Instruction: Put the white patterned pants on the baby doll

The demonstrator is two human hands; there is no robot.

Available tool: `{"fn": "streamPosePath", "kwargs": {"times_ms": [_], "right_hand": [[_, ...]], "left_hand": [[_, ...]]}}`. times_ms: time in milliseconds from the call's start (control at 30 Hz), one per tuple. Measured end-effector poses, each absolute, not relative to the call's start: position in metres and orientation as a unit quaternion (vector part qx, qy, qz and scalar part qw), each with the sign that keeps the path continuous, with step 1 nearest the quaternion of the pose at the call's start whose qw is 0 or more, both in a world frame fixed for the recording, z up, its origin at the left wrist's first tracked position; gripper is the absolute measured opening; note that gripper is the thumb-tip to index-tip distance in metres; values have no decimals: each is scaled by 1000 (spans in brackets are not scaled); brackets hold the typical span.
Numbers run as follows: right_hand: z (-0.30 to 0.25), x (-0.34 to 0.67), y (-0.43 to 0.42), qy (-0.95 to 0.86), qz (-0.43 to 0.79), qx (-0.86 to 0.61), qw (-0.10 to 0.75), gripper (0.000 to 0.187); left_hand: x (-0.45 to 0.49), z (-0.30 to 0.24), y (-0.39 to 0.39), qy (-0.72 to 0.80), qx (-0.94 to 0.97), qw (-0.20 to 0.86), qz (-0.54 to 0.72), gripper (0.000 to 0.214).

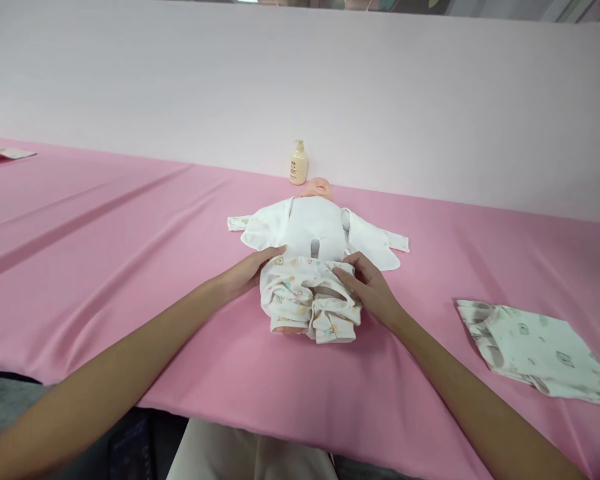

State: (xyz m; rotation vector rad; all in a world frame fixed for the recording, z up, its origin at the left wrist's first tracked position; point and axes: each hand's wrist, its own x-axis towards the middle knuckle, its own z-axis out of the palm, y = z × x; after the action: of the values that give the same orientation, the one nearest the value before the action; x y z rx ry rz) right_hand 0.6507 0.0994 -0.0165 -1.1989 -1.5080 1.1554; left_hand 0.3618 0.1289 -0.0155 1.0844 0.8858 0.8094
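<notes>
A baby doll point(319, 188) lies on its back, head toward the wall, with a white cloth top point(313, 223) open to both sides around its torso. Patterned baby pants point(307, 283) are bunched over the doll's hips and legs. At the left of the waistband is my left hand point(257, 267), closed on the edge with the thumb extended over the top; its other fingers are partly hidden. My right hand point(370, 283) pinches the waistband on the right side, fingers curled in. The doll's legs are mostly covered by the pants.
Behind the doll's head stands a cream pump bottle point(299, 163) near the pale wall point(300, 80). A folded patterned garment point(540, 350) lies to the right on the pink tablecloth point(130, 267). Another cloth point(3, 153) shows at the far left. The table's front edge is near my lap.
</notes>
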Motion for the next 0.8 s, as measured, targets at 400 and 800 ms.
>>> {"fn": "streamPosePath", "kwargs": {"times_ms": [400, 800], "right_hand": [[-38, 642, 109, -542, 397, -520, 528, 43], [-52, 647, 114, -535, 420, -504, 533, 36]], "left_hand": [[371, -21, 127, 441, 481, 647, 395, 48], [369, -22, 124, 467, 626, 499, 377, 47]]}}
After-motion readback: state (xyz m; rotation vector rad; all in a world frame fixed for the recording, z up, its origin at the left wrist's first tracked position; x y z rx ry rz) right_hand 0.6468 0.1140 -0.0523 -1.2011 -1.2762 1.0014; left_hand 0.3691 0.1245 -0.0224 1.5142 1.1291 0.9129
